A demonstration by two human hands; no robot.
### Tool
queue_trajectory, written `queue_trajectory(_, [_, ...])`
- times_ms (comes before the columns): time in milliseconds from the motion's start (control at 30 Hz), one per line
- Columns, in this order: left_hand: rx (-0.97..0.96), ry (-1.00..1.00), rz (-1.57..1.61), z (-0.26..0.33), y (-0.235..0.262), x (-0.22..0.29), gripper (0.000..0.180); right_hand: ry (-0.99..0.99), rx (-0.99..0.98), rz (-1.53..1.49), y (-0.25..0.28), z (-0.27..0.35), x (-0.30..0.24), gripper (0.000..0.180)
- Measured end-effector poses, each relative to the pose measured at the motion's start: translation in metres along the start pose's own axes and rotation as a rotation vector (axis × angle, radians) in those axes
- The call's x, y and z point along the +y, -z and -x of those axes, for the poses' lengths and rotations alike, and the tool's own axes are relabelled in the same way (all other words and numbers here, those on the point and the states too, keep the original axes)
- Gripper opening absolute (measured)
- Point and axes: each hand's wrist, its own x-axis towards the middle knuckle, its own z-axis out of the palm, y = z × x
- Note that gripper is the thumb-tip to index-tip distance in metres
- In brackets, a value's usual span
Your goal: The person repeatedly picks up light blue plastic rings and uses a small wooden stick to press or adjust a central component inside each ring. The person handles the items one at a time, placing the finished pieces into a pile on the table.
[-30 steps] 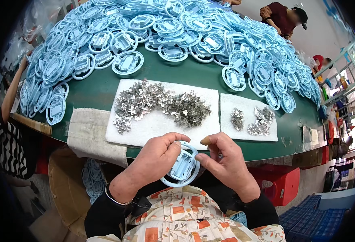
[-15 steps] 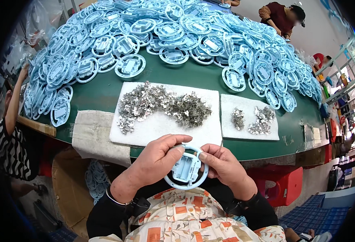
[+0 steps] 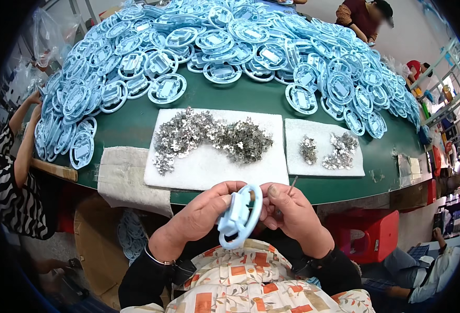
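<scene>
A light blue ring-shaped plastic housing (image 3: 254, 219) is in my left hand (image 3: 201, 213), gripped at its left side with the thumb on its boxy centre. The housing is turned nearly edge-on, and its underside is hidden. Beside its right rim, my right hand (image 3: 297, 213) has its fingers closed round a thin metal rod (image 3: 293, 185) that sticks up past the index finger. Whether those fingertips touch the rim or also pinch a small part, I cannot make out. Beyond my hands, small silvery metal pieces (image 3: 243, 141) lie heaped on a white foam sheet (image 3: 214, 176).
A great pile of similar blue housings (image 3: 222, 39) covers the far side of the green table (image 3: 204, 96). A smaller foam sheet (image 3: 319, 128) carries two little heaps of metal pieces. A red stool (image 3: 363, 237) and a cardboard box (image 3: 97, 245) stand below. Other people work around.
My left hand has tilted the housing from facing up to nearly edge-on. My right hand has shifted slightly right, and its rod now points up. At the left, a person's arms have moved.
</scene>
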Motion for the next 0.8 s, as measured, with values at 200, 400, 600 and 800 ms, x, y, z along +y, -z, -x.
queue_trajectory(200, [-0.147, 0.066, 0.745, -0.001, 0.009, -0.025, 0.04, 0.316, 0.081, 0.301, -0.017, -0.014, 0.013, 0.013])
queue_trajectory(400, [-0.149, 0.074, 0.8, 0.001, 0.009, -0.031, 0.038, 0.377, 0.143, 0.573, -0.018, -0.018, 0.007, 0.014])
queue_trajectory(600, [-0.162, 0.101, 0.745, -0.003, 0.006, -0.027, 0.036, 0.358, 0.205, 0.672, -0.016, -0.019, 0.005, 0.015])
queue_trajectory(800, [-0.112, 0.142, 0.631, 0.002, 0.005, -0.025, 0.034, 0.237, 0.213, 0.665, -0.012, -0.023, 0.003, 0.015])
